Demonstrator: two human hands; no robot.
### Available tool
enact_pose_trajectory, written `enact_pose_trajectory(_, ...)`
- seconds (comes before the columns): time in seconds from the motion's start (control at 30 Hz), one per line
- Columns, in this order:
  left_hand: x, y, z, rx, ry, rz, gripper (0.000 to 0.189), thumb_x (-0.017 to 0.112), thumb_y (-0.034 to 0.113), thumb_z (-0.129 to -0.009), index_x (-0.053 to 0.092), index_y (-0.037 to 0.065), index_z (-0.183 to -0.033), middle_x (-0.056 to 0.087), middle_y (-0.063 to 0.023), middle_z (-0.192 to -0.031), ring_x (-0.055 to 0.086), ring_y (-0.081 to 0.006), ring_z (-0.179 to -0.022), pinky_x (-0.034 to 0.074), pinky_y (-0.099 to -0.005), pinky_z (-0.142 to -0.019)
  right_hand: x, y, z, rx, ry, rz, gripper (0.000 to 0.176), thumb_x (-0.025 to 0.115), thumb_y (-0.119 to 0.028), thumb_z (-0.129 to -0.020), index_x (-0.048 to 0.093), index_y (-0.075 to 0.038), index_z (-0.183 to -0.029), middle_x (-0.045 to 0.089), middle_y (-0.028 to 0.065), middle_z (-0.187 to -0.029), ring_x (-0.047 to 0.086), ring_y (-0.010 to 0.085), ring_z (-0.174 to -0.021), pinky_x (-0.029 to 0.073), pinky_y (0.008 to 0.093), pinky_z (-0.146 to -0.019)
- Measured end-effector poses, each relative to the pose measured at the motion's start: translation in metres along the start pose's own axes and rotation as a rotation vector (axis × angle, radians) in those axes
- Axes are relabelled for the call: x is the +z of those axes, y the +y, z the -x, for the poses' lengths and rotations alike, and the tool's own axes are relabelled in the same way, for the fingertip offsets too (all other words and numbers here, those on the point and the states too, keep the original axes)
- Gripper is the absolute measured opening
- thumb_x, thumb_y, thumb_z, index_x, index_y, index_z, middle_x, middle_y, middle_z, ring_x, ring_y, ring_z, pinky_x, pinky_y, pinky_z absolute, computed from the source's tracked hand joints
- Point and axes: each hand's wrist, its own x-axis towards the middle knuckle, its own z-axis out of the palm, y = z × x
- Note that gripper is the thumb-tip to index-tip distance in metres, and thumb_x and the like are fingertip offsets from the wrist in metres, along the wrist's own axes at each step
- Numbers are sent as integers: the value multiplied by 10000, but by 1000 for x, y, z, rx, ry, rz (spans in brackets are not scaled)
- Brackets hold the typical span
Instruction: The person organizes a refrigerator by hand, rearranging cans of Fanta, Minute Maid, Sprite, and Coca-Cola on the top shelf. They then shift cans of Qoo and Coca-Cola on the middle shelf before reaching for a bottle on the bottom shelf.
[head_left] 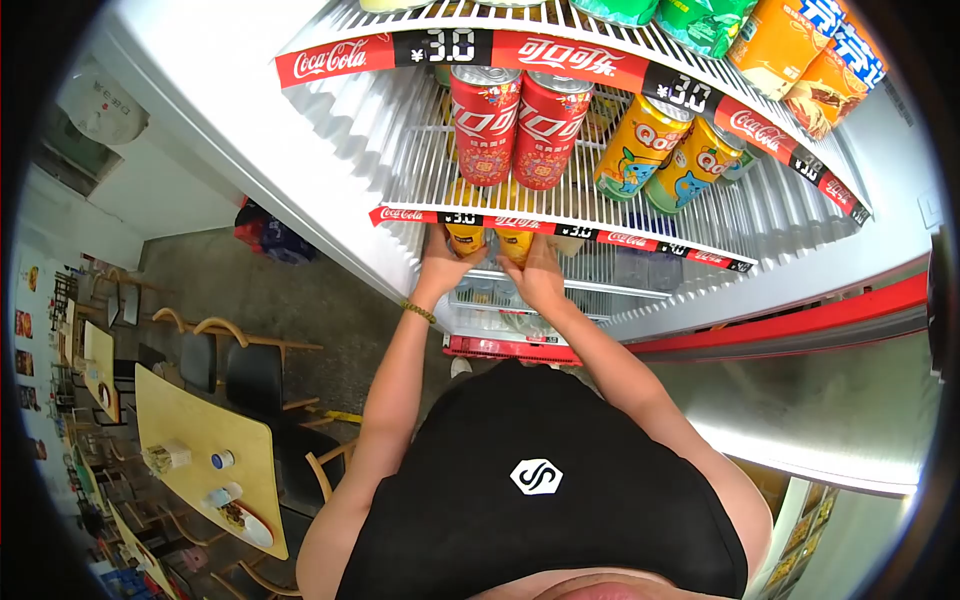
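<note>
Both of my hands reach into an open drinks fridge, under a shelf edge with red price strips (560, 228). My left hand (448, 268) is wrapped round a yellow can (466, 238). Beside it, my right hand (538, 270) grips a second yellow can (514, 244). The strip hides the cans' upper parts. On the shelf above stand two red cola cans (486, 130), upright and side by side. To their right are two yellow-orange Qoo cans (640, 148).
Green and orange cans (780, 45) stand on the top shelf. Fridge side walls (300, 190) flank my arms. Lower wire shelves (590, 300) lie beneath my hands. At the left are black chairs (255, 375) and a wooden table (215, 440) with a plate of food.
</note>
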Motion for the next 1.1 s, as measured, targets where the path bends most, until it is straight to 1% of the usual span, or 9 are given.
enact_pose_trajectory(0.13, -2, -12, -1, -16, -24, -40, 780, 914, 193, -769, 493, -2, -1396, 646, -191, -1298, 643, -313, -1220, 525, -411, -1001, -8, -2, 0, -7, -9, -6, 817, 839, -421, -859, 437, 53, -1390, 645, 305, -1208, 626, 501, -1129, 530, 530, -938)
enact_pose_trajectory(0.2, -2, -8, 1, -14, -6, -58, 769, 912, 198, -771, 506, -4, -1391, 655, -195, -1286, 648, -321, -1210, 525, -414, -998, -17, -5, -4, 181, -115, -218, 849, 866, -432, -829, 443, 42, -1393, 659, 299, -1222, 647, 493, -1128, 543, 524, -935)
enact_pose_trajectory(0.37, -2, -1, 4, 8, 2, -168, 776, 906, 255, -782, 508, -9, -1394, 669, -207, -1286, 663, -354, -1196, 531, -429, -987, -18, 12, 0, 148, -120, -276, 872, 907, -419, -780, 460, 18, -1389, 684, 271, -1214, 675, 457, -1128, 557, 489, -921)
enact_pose_trajectory(0.43, -2, 1, 7, 23, 4, -192, 775, 903, 269, -789, 507, -6, -1395, 675, -218, -1274, 666, -371, -1189, 534, -438, -981, -25, 17, 2, 22, -137, -174, 835, 913, -380, -771, 483, 21, -1365, 696, 254, -1183, 693, 435, -1084, 561, 470, -906)
enact_pose_trajectory(0.63, -4, 17, 16, 30, -35, -287, 757, 877, 272, -833, 482, -9, -1414, 687, -263, -1234, 668, -457, -1135, 542, -484, -950, -26, 8, -15, 96, -191, -225, 600, 870, -328, -816, 610, 31, -1221, 715, 234, -1098, 698, 397, -1045, 555, 459, -898)
enact_pose_trajectory(0.73, -7, 16, 21, 14, -30, -319, 765, 869, 242, -849, 456, -3, -1444, 693, -260, -1240, 673, -449, -1142, 539, -487, -953, -24, -8, -31, 221, -372, -123, 631, 841, -407, -839, 611, 20, -1242, 716, 237, -1136, 687, 409, -1081, 531, 474, -953)
enact_pose_trajectory(0.97, -8, 8, 24, 42, 48, -357, 810, 863, 211, -864, 403, -23, -1487, 684, -269, -1256, 682, -429, -1152, 544, -467, -943, -16, 4, -45, 157, -506, -122, 718, 815, -460, -859, 580, -11, -1368, 691, 264, -1242, 650, 437, -1188, 512, 478, -1016)
enact_pose_trajectory(1.03, -8, 11, 24, -33, 37, -336, 847, 857, 206, -857, 363, -50, -1497, 638, -321, -1283, 633, -505, -1166, 525, -509, -955, -18, 0, -42, 179, -508, -127, 739, 816, -478, -852, 576, -10, -1371, 682, 265, -1260, 637, 433, -1212, 503, 480, -1037)
enact_pose_trajectory(1.1, -10, 9, 24, -18, 35, -313, 849, 853, 206, -862, 353, -50, -1499, 637, -322, -1287, 635, -500, -1172, 527, -505, -955, -15, 1, -36, 170, -476, -88, 760, 819, -487, -846, 565, -11, -1381, 659, 264, -1301, 620, 430, -1237, 492, 481, -1057)
